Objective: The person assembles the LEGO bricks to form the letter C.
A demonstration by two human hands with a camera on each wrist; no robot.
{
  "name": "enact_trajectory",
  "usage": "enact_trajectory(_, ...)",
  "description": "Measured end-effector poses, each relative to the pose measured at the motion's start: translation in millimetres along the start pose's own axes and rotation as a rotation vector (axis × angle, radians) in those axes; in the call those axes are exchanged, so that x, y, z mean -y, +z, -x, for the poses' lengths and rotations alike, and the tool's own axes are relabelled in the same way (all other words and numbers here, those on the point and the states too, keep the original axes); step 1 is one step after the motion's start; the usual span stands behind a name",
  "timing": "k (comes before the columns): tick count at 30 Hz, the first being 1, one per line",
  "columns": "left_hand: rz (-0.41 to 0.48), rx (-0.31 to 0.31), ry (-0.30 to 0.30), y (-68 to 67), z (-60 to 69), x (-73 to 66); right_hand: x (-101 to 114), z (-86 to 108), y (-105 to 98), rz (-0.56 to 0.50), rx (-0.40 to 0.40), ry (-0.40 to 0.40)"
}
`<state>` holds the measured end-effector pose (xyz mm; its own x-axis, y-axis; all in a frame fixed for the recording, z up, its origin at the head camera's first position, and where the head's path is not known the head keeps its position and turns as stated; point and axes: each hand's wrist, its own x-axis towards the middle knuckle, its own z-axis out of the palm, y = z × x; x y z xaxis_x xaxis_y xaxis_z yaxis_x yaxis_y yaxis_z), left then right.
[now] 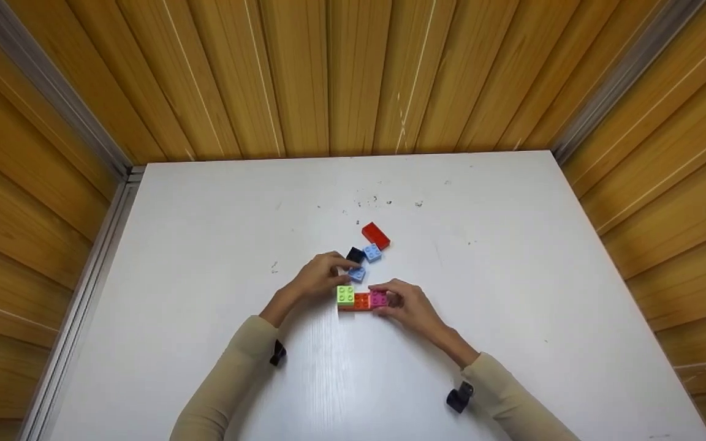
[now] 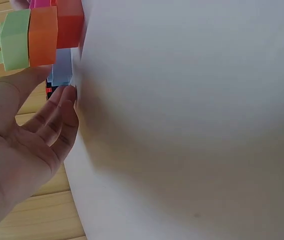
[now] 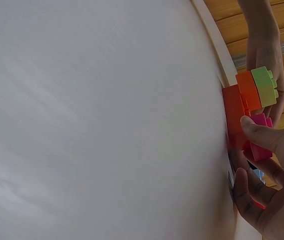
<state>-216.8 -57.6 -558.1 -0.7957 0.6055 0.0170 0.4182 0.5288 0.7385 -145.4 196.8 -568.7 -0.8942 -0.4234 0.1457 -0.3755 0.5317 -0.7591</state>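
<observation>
A stack of bricks stands on the table: a red-orange base, an orange brick with a lime green brick on it at the left end, and a pink brick at the right end. My right hand pinches the pink brick between thumb and fingers, where it sits on the base. Just beyond the stack, my left hand has its thumb and fingertips around a light blue brick lying on the table. The left wrist view shows this blue brick partly behind the stack.
Beyond the hands lie a black brick, a second light blue brick and a long red brick, close together. Wood-patterned panels border the white table at the back and sides.
</observation>
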Motion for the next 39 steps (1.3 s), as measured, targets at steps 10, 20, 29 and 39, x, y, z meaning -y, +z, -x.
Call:
enact_trajectory(10,-0.014,-0.070,-0.071,-6.7,12.7,4.9,0.0,0.0,0.5,-0.030,0.011,0.025)
enact_trajectory(20,-0.039,-0.217,-0.206,-24.6,39.1,20.2,0.1,2.1,-2.4,-0.020,-0.008,0.041)
enact_trajectory(29,-0.097,-0.327,-0.291,-36.3,56.3,26.6,3.4,-6.6,3.9,0.026,-0.011,0.032)
enact_trajectory(39,-0.132,-0.301,-0.338,-33.4,58.2,26.7,5.9,-19.9,2.1,0.013,-0.007,0.033)
